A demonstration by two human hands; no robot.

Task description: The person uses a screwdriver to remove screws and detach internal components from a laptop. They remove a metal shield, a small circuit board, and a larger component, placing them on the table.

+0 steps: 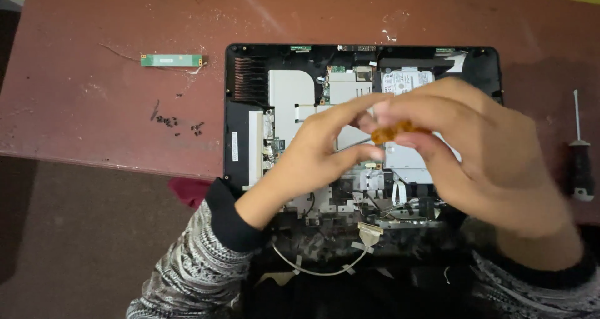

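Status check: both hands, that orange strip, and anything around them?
Left hand and right hand pinch small orange flexible strip. Above opened black laptop chassis. Black-handled screwdriver lies right, untouched.

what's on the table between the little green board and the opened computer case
In the head view, only bare reddish table with scuffs lies between the green circuit board and the opened case. A few small dark screws sit lower, below the board.

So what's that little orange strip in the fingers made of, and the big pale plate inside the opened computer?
The orange strip, pinched between left hand and right hand, looks like thin translucent amber film or tape; it is blurred, so that is a guess. The pale plate looks like matte sheet metal: flat, grey, with cut edges.
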